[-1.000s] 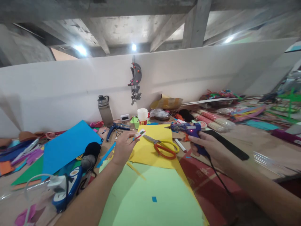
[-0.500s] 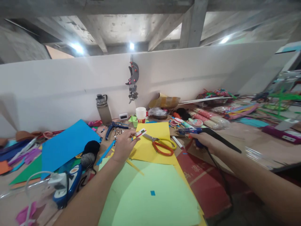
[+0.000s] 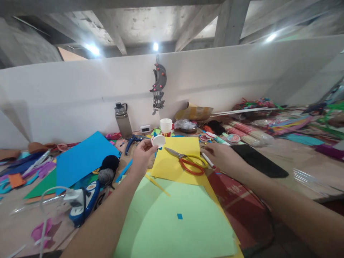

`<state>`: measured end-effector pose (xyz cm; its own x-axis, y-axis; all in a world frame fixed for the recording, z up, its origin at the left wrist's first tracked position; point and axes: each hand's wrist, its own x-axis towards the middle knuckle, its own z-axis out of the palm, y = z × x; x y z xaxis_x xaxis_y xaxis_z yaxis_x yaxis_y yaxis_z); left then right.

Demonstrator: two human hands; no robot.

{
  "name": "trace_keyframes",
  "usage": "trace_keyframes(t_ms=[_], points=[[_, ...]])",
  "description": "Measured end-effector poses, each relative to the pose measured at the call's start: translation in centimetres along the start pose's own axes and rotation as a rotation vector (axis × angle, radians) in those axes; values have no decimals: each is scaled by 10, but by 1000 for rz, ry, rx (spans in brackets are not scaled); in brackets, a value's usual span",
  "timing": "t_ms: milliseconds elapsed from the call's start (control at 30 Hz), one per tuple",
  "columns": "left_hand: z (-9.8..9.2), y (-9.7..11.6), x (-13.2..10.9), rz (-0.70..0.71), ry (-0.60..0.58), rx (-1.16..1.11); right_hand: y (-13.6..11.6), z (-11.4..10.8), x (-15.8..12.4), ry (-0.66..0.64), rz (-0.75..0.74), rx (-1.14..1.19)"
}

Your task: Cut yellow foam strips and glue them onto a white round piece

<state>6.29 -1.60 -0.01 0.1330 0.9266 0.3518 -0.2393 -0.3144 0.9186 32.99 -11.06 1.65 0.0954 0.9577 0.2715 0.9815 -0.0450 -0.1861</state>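
My left hand [image 3: 142,152] pinches a small white disc [image 3: 158,141] at its left edge, its pale face turned toward me. Small blue pieces stick out from the disc's rim, and a bit of red shows on its side. Below and right of it, scissors [image 3: 188,161] with yellow and orange handles lie on a yellow sheet [image 3: 176,145]. My right hand [image 3: 225,156] hovers low beside a white marker [image 3: 209,161], its fingers loosely bent and partly hidden; I see nothing held in it. Light green sheets [image 3: 174,200] lie between my forearms, with a small blue square [image 3: 180,216] on top.
Behind the disc stand white paper cups [image 3: 166,125] and a grey bottle [image 3: 123,122]. A blue sheet [image 3: 86,157], yarn balls [image 3: 105,176] and a blue power strip [image 3: 84,204] are at left. Right of my hand lies a black flat piece [image 3: 259,161]. A wall stands behind.
The blue glue gun has left my right hand and is out of sight. My left hand has turned the disc from edge-on to face-on. The view has shifted slightly.
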Motion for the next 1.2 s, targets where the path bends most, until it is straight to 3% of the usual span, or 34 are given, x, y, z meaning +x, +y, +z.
trace_keyframes(t_ms=[100, 267, 533, 700, 800, 933, 1033, 1133, 1200], points=[[-1, 2, 2, -56, 27, -35, -28, 1, 13, 24, 6, -68], [-2, 6, 2, -127, 37, -93, -37, 15, 26, -25, 21, -45], [-2, 1, 3, -166, 39, -143, -66, 26, 20, -72, -344, 273], [-7, 1, 5, -152, 94, -131, -96, 36, 27, -220, -465, 314], [-11, 0, 7, -170, 124, -150, -99, 43, 31, -150, -442, 368], [-12, -3, 8, -179, 130, -187, -83, 45, 32, -69, -388, 374], [-12, -5, 7, -151, 106, -185, -79, 46, 27, -165, -417, 398], [-12, -5, 7, -98, 97, -181, -91, 52, 17, -306, -552, 404], [-13, -5, 7, -47, 102, -177, -101, 56, 12, -349, -530, 369]])
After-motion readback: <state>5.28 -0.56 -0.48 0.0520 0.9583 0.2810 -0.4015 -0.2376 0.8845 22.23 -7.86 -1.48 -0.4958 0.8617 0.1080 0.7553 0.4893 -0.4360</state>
